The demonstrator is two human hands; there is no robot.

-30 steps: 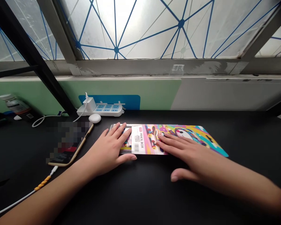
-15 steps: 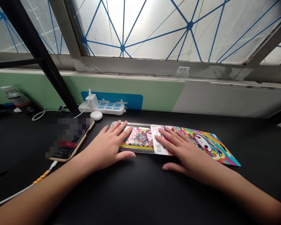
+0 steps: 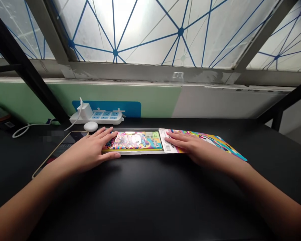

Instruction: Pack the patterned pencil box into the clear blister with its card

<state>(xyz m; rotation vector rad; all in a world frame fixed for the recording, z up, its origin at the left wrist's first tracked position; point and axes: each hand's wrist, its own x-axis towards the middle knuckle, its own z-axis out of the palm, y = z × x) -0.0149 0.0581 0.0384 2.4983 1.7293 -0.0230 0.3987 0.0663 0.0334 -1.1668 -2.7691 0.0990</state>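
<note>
The left hand (image 3: 96, 145) lies open over one end of the pencil box (image 3: 137, 140), mostly uncovered in its clear plastic tray (image 3: 140, 153) on the black desk (image 3: 140, 201), while the printed card (image 3: 217, 142) under the flat, open right hand (image 3: 197, 145) seems nearly off, its labelled end left at the tray.

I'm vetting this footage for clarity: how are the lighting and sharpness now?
Head view: the window is pale and bright, lighting the scene from behind; head view: the black desk is dark, showing little detail; head view: the colourful card shows its pattern, though its fine print is unreadable; head view: blocky pixelation shows by the phone.
</note>
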